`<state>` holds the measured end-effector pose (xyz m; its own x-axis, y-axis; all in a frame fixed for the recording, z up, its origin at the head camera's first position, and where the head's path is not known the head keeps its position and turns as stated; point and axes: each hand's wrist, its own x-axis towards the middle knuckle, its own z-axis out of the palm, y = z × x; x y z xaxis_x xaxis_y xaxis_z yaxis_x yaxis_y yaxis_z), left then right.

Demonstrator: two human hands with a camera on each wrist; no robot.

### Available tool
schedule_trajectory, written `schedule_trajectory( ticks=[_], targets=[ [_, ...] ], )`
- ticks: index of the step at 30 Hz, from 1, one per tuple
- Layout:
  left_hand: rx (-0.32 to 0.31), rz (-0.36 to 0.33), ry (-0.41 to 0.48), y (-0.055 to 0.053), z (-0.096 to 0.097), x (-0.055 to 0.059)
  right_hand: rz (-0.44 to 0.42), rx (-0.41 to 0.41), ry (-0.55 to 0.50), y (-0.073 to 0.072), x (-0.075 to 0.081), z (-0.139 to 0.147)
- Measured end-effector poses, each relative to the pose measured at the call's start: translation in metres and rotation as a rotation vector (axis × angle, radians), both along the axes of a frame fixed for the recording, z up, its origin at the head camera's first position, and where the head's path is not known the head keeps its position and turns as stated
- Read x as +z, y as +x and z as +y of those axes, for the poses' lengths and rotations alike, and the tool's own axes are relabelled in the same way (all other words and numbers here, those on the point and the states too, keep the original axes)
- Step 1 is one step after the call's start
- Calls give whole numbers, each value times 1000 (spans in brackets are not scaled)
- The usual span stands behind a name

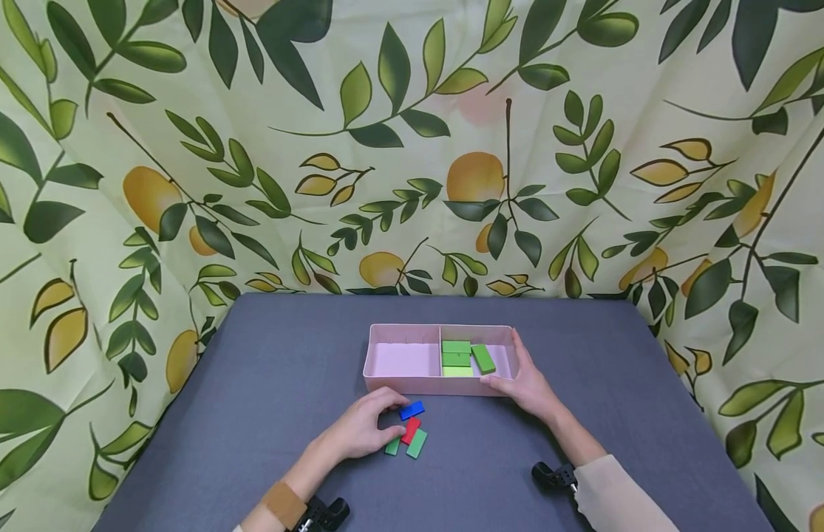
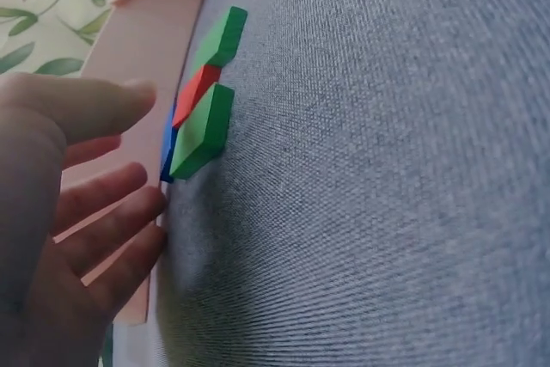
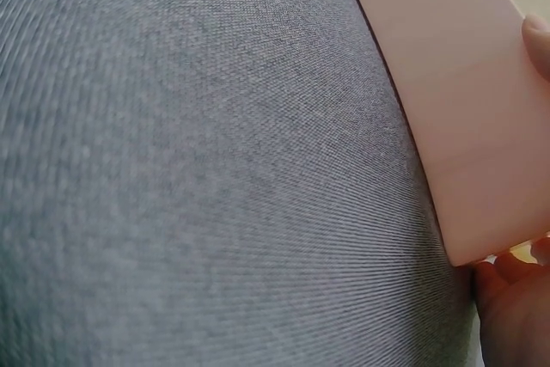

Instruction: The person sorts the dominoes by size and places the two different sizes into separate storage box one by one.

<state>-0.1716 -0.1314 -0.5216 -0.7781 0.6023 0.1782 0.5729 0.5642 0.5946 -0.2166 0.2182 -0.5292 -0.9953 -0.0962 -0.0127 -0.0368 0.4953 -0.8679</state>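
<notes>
A pink two-compartment box (image 1: 403, 360) sits on the table. My right hand (image 1: 533, 388) grips its right end, thumb at the front rim and fingers along the side wall. In front of the box, my left hand (image 1: 361, 428) hovers at a small group of blocks with thumb and fingers apart, nothing between them. The group has a blue block (image 1: 412, 411), a red block (image 1: 410, 431), a green block (image 1: 417, 443) and another green block (image 1: 392, 446) partly hidden by the thumb. In the left wrist view the fingertips are close beside the blue block (image 2: 168, 148).
Several green blocks (image 1: 456, 347) lie in the box's right compartment, one green block (image 1: 482, 359) slanted apart from the others. A dark grey cloth (image 1: 292, 347) covers the table. Behind hangs a leaf-and-fruit patterned curtain (image 1: 412, 170).
</notes>
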Motion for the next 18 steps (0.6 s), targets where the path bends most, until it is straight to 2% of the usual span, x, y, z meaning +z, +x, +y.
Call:
schedule_trajectory(
  ticks=[4, 9, 12, 18],
  targets=[
    [-25, -25, -15, -1, -1, -2, 3, -1, -11, -1, 0, 0],
    [-32, -115, 47, -4, -1, -7, 4, 0, -9, -1, 0, 1],
    [-22, -159, 47, -5, 0, -10, 4, 5, 4, 0, -1, 1],
    [-9, -180, 14, -5, 2, -12, 3, 7, -7, -1, -2, 1]
  ],
)
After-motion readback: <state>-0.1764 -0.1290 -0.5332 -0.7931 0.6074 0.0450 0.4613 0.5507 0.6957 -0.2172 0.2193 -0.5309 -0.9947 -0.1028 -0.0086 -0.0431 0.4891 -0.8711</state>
